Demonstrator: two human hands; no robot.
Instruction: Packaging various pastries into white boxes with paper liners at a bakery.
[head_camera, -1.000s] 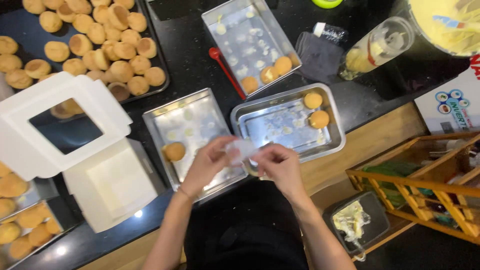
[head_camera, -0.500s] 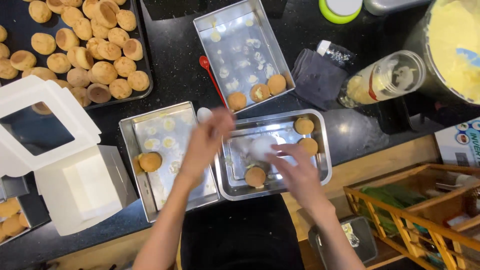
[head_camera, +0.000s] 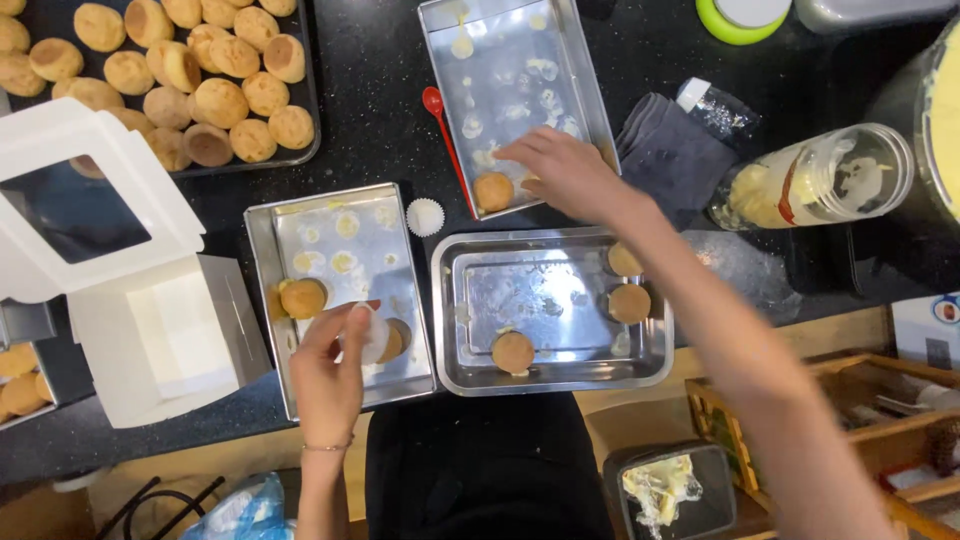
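Right hand over the upper tray's buns; left hand holding a paper cup below.

The round golden-brown bun (head_camera: 493, 191) lies at the lower edge of the upper steel tray (head_camera: 520, 60), just left of the right hand (head_camera: 560, 172), whose grip hangs loosely spread above a second bun. The left hand (head_camera: 330, 375), lower left, pinches a white paper cup (head_camera: 375, 335) over the left steel tray (head_camera: 335, 225) on the black desk (head_camera: 380, 110).

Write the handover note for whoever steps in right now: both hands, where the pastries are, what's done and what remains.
Left hand: holds a white paper cup with a round golden pastry over the left steel tray.
Right hand: reaching into the upper steel tray, beside a pastry.
Done: three pastries sit in the middle steel tray.
Left: one bare pastry in the left tray, an empty white paper cup beside it.
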